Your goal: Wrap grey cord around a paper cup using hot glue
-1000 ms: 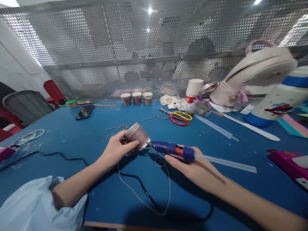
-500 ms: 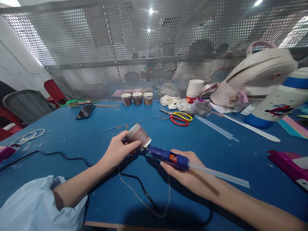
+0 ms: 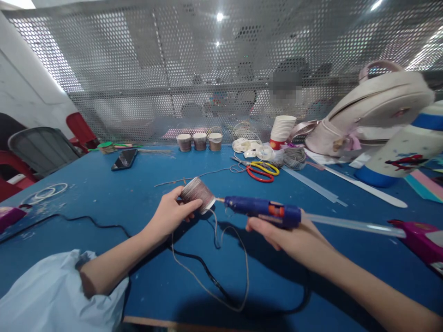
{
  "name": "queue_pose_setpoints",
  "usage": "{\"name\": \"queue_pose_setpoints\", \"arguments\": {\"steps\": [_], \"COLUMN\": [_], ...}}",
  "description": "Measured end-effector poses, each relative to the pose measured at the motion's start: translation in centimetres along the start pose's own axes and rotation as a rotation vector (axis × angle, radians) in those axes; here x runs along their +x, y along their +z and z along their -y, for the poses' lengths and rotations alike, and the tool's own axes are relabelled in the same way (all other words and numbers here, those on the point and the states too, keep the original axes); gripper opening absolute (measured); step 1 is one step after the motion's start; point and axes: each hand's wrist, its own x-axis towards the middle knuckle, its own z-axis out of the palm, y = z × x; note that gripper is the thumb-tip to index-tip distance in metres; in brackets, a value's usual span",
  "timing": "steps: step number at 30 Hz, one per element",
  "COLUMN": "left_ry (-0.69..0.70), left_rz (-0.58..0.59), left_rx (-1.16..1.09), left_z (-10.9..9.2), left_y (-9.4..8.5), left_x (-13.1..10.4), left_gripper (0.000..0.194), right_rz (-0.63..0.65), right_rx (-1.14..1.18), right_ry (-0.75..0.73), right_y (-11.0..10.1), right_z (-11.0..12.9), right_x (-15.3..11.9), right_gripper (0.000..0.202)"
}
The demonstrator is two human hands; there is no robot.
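Note:
My left hand (image 3: pixel 176 207) is closed around a small paper cup (image 3: pixel 199 194) wrapped in greyish-brown yarn, tilted on its side. A loose grey yarn strand (image 3: pixel 246 272) hangs from the cup and loops over the table. In my right hand (image 3: pixel 287 237) is a blue hot glue gun (image 3: pixel 263 210), its fingers wrapped round the handle. The gun's metal nozzle points left at the cup's white rim, at or very close to it. A clear glue stick (image 3: pixel 356 224) juts from the gun's back end.
Three yarn-wrapped cups (image 3: pixel 200 142) stand at the back. Scissors (image 3: pixel 261 171), a grey yarn ball (image 3: pixel 294 157), stacked paper cups (image 3: pixel 282 131), a backpack (image 3: pixel 367 113) and a bottle (image 3: pixel 401 152) lie to the right. A phone (image 3: pixel 124 159) is left; a black cord (image 3: pixel 204 272) crosses the blue table.
My right hand has drawn the glue gun to the right and slightly up, turning it more level. The yarn strand below the cup now shows. My left hand still holds the cup.

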Motion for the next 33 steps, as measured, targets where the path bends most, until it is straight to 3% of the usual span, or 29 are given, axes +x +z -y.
{"name": "queue_pose_setpoints", "arguments": {"steps": [4, 8, 11, 14, 18, 21, 23, 25, 29, 33], "left_ry": [0.012, 0.016, 0.02, 0.029, 0.034, 0.035, 0.061, 0.105, 0.17, 0.178], "left_rz": [-0.009, -0.009, -0.008, -0.01, -0.018, -0.001, 0.009, -0.001, -0.029, -0.029], "left_rx": [0.003, 0.024, 0.034, 0.04, 0.051, 0.069, 0.089, 0.114, 0.154, 0.204], "left_z": [0.1, -0.2, -0.4, -0.5, -0.5, -0.4, -0.3, -0.3, -0.2, -0.1], "left_y": [-0.1, -0.1, -0.2, -0.4, -0.5, -0.4, -0.2, -0.2, -0.3, -0.4], "left_x": [0.1, -0.1, -0.2, -0.3, -0.4, -0.5, -0.6, -0.8, -0.9, -0.9], "left_gripper": [0.023, 0.022, 0.021, 0.022, 0.023, 0.024, 0.025, 0.025, 0.024, 0.026], "right_rz": [-0.057, -0.107, -0.074, -0.057, -0.204, -0.118, 0.009, -0.005, 0.148, 0.184], "right_rx": [-0.109, -0.284, -0.38, -0.488, -0.733, -0.5, -0.283, -0.104, 0.223, 0.312], "right_ry": [0.114, 0.05, 0.03, 0.071, 0.167, 0.022, -0.05, -0.065, 0.074, 0.118], "right_y": [-1.2, -0.9, -1.2, -2.9, -4.6, -3.1, -0.9, 1.6, 5.3, 6.0], "right_z": [-2.1, -3.9, -4.5, -4.2, -2.4, -0.1, 1.2, 1.6, 0.5, 0.3], "right_x": [2.0, 4.3, 4.8, 3.5, -0.1, -1.5, -0.9, 0.8, 4.1, 4.3], "right_gripper": [0.05, 0.04, 0.039, 0.046, 0.048, 0.04, 0.025, 0.018, 0.026, 0.011]}}
